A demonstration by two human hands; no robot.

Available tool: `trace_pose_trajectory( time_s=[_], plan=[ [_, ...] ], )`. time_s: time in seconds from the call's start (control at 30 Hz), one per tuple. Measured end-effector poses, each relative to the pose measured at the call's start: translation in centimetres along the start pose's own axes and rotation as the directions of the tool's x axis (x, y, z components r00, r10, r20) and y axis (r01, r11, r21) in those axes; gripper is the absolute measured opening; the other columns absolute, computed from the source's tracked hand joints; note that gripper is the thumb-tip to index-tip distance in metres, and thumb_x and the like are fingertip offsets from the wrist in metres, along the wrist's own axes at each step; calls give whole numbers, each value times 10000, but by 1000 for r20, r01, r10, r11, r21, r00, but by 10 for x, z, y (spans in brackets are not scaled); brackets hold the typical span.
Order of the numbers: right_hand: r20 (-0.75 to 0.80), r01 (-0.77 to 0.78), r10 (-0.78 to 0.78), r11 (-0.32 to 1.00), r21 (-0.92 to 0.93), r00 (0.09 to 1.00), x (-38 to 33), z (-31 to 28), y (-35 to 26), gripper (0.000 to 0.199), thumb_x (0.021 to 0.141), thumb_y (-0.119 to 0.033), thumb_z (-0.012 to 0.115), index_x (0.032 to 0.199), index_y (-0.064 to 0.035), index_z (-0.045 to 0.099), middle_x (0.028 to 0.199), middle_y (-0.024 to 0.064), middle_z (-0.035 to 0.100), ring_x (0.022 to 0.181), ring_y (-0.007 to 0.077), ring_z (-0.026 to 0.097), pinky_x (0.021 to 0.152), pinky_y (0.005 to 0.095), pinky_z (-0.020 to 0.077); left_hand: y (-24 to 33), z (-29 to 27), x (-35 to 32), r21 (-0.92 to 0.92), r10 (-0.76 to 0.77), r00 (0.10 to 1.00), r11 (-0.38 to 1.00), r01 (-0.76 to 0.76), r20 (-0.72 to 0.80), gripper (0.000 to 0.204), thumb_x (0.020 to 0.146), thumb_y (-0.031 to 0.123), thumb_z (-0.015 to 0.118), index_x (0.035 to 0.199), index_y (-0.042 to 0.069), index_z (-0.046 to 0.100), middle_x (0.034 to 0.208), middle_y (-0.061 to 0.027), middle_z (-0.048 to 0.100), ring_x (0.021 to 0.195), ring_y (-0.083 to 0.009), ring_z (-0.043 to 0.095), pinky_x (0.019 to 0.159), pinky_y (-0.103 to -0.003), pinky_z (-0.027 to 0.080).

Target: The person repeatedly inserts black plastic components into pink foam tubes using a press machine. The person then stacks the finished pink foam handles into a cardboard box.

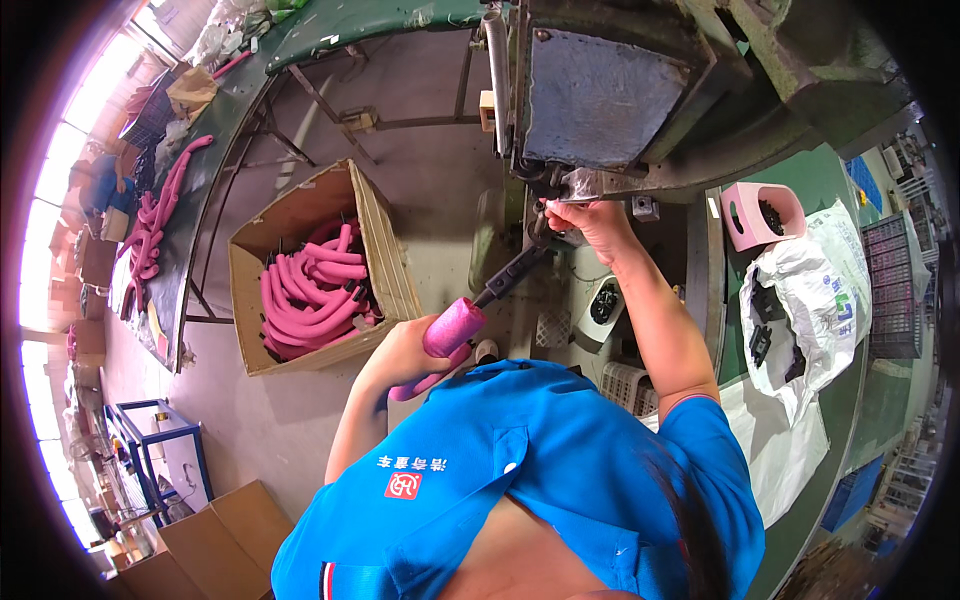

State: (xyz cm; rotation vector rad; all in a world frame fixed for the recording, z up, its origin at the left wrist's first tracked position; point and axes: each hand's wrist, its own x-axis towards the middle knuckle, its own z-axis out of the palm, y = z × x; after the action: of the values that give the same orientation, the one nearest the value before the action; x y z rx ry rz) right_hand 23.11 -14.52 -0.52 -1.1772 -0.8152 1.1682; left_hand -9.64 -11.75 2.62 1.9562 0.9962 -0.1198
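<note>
My left hand (402, 352) is wrapped round a pink foam-covered tube (456, 326), just in front of my body. From the tube's upper end a black bar-like part (512, 274) slants up to the right, reaching the machine's metal tooling (540, 225). Under the press machine (605, 100), my right hand (592, 222) has its fingers pinched together at that tooling. What those fingers hold is too small and partly hidden to make out.
An open cardboard box (400, 270) of pink foam tubes with black ends stands at left. Beyond it, more pink tubes (150, 230) lie on a green table (225, 130). On the right bench are a pink bin (738, 215) and a white sack (825, 320) of black parts.
</note>
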Motion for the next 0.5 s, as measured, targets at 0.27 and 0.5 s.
trace_pose_trajectory(
  time_s=[0.27,0.5],
  plan=[
    [-170,5,-45,973,-229,984,-12,1,9,230,889,-277,652,919,-64,568,784,-22,529,639,64,477,570,233,394,8,1,-1,-27,177,981,984,-175,79,410,650,242,742,992,51,617,806,-176,661,773,-334,651,746,-391,502],
    [559,47,40,989,-142,828,-129,44,-33,734,941,-617,314,991,35,646,981,160,656,942,234,634,858,331,486,16,6,2,176,348,875,890,-421,336,403,619,310,744,934,104,599,806,-183,651,793,-394,624,716,-453,501]
  ],
)
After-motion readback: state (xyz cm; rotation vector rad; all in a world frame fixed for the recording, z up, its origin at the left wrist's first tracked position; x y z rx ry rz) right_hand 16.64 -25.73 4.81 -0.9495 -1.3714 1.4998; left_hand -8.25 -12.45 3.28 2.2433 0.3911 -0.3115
